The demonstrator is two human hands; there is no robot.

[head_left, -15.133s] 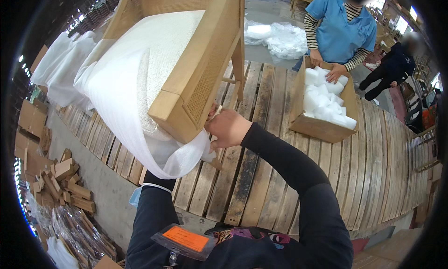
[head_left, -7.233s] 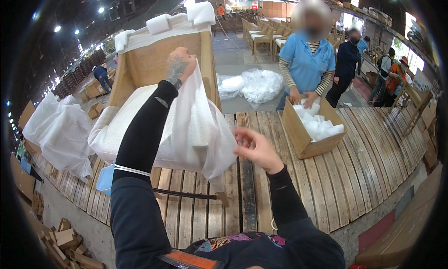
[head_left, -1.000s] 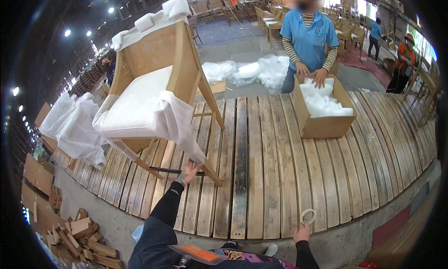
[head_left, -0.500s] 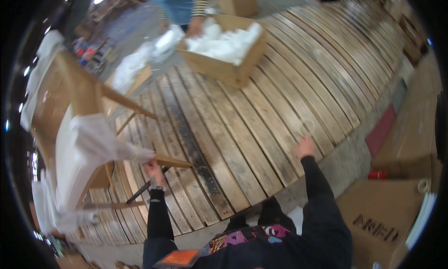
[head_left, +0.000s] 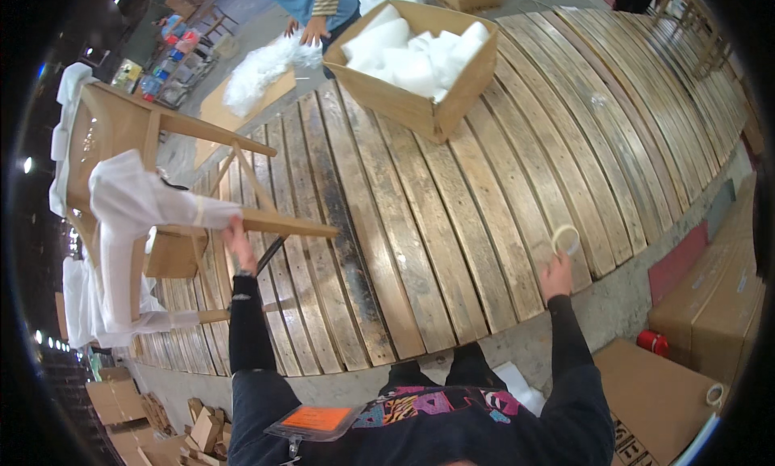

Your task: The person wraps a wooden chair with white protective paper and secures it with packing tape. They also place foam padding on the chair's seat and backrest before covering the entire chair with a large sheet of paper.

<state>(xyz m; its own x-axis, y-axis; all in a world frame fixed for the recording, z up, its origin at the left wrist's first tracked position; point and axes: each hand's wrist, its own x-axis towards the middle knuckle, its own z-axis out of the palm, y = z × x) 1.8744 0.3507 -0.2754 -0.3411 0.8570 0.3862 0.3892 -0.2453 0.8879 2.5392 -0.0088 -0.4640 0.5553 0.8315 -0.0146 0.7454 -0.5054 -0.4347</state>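
Note:
A wooden chair (head_left: 113,127) lies tipped on its side at the left of the slatted table, legs pointing right. White foam sheet (head_left: 129,195) wraps part of its frame and the upper part of the near leg (head_left: 291,222); a pale tape strip crosses this wrap. My left hand (head_left: 240,244) is closed on that leg where the foam ends, its fingertips partly hidden against it. Over the table's near right side, my right hand (head_left: 556,276) grips a roll of pale masking tape (head_left: 567,240) by its lower edge.
On the slatted wooden table (head_left: 452,248) stands an open cardboard box (head_left: 404,102) of white foam pieces. Across the table a co-worker in blue (head_left: 311,2) handles clear plastic wrap (head_left: 262,74). Cartons (head_left: 654,393) stand at the lower right, with another tape roll (head_left: 714,394) on one.
My left hand has shifted slightly up along with the chair's leg in view. My right hand with the tape roll has moved right. The co-worker's hand has left the foam box.

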